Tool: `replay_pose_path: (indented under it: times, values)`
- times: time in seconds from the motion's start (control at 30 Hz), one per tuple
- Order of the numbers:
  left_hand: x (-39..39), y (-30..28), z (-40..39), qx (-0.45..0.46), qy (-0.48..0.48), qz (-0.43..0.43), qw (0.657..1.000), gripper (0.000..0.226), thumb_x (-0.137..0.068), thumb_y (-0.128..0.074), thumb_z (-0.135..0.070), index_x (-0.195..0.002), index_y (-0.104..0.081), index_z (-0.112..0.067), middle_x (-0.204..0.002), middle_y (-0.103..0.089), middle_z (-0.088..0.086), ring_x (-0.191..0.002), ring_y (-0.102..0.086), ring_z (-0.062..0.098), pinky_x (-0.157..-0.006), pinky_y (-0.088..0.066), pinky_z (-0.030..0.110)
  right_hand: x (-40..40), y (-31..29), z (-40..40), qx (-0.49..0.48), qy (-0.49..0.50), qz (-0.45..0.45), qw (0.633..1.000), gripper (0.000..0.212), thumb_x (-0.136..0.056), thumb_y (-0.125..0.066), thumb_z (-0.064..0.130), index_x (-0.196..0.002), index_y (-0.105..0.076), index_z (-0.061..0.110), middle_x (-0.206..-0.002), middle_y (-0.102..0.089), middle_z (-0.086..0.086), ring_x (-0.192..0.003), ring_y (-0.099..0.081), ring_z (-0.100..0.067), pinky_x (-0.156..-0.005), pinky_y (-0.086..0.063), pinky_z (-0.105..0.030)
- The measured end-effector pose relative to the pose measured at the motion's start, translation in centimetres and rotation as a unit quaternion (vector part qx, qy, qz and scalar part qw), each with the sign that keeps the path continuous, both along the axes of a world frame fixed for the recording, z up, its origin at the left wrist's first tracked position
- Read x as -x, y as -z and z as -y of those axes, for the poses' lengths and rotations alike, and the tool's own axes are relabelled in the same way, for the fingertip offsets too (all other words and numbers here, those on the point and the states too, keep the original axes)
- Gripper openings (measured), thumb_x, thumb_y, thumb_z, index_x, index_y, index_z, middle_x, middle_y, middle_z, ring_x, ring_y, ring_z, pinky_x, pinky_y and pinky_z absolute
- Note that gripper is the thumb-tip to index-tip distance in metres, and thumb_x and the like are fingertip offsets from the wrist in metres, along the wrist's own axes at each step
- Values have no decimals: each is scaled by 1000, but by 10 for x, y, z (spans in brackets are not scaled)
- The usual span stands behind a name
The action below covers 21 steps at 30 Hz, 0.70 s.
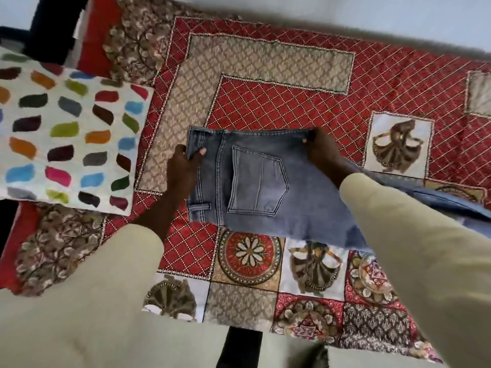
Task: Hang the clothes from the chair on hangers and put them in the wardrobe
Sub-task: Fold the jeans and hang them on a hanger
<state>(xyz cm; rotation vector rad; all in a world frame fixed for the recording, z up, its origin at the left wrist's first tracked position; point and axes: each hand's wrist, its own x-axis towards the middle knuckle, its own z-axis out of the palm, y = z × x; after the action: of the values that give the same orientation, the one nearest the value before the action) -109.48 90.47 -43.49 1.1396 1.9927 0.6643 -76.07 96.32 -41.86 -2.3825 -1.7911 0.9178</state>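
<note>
At the far left I see a white pillow (pixel 66 139) printed with leaf-shaped dabs of many colours, lying on the bed just beside the left arm. Under it and across the whole view spreads a red patterned bedspread (pixel 292 102), quilted in diamonds, with beige panels and squares showing flowers and dancing figures.

Moving right, my left hand (pixel 183 168) comes up from a cream sleeve (pixel 93 288) and pinches the left edge of a pair of faded blue jeans (pixel 255 181), thumb on top of the cloth and fingers curled behind it.

The jeans are the task's garment. They are held spread over the middle of the bed, back side up, with one stitched back pocket and a belt loop showing. Whether they are lifted clear of the bedspread or touching it, I cannot tell.

Further right, my right hand (pixel 322 152) grips the opposite corner of the jeans, fingers closed over the edge. More denim trails off to the right under that forearm.
</note>
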Motion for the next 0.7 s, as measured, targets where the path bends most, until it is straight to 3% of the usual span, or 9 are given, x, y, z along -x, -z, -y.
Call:
replay_pose_path:
  times: [0.13,0.2,0.27,0.37,0.43,0.5,0.57,0.63,0.7]
  values:
    - [28,48,-25,38,62,-111,991,59,-91,-57,-56,-113,-51,-1,-98,-66,28,-90,-63,44,-70,-48,46,44,46,30,-111,-113,109,981,49,-101,-44,20,-144,-32,1,-149,-31,-24,-135,-30,-42,-117,-21,-51]
    - [38,61,-30,60,79,-155,983,65,-91,-51,-62,-119,-47,-2,-101,-64,31,-93,-62,48,-71,-47,46,65,67,52,-143,-214,83,963,47,-99,-49,21,-140,-41,1,-144,-39,-25,-131,-37,-44,-111,-27,-51]
    - [36,69,-35,83,101,-201,971,69,-94,-44,-63,-127,-42,-3,-104,-63,32,-95,-61,48,-69,-41,43,74,84,67,-120,-261,60,956,47,-98,-50,19,-142,-43,2,-146,-42,-25,-132,-40,-45,-112,-29,-52]
    - [25,66,-35,94,90,-271,954,68,-98,-40,-55,-143,-32,-4,-118,-61,26,-105,-60,43,-78,-42,44,78,99,73,-71,-248,75,963,52,-106,-31,28,-154,-23,9,-160,-21,-17,-148,-16,-35,-122,-8,-49]
    - [16,60,-30,32,48,-326,944,59,-100,-40,-42,-146,-34,-6,-133,-52,24,-119,-52,40,-94,-39,47,82,102,72,-48,-247,90,964,53,-107,-21,32,-156,-16,12,-163,-13,-13,-151,-6,-30,-123,0,-47]
    - [-6,51,-19,-98,25,-335,937,52,-99,-43,-32,-142,-42,-4,-138,-49,25,-126,-47,41,-102,-37,49,91,102,70,-34,-244,94,965,54,-107,-17,34,-156,-12,13,-164,-9,-11,-151,-2,-27,-122,4,-46]
    - [-48,48,7,-177,131,-303,927,51,-100,-45,-33,-143,-43,-6,-145,-44,25,-134,-41,40,-111,-31,50,94,99,71,-13,-233,92,968,55,-107,-15,35,-157,-8,14,-164,-4,-10,-152,3,-26,-122,6,-47]
    - [-79,55,37,-133,303,-304,894,53,-101,-39,-40,-148,-39,-16,-155,-30,22,-145,-25,39,-118,-20,53,95,99,75,-6,-234,89,968,56,-106,-16,36,-157,-4,15,-165,1,-9,-151,7,-26,-121,6,-47]
    - [-83,68,51,-55,366,-335,866,55,-101,-31,-46,-152,-34,-25,-161,-17,18,-149,-11,38,-120,-9,55,90,96,79,-5,-243,65,968,59,-106,-17,40,-157,-1,15,-164,5,-8,-151,10,-25,-122,7,-46]
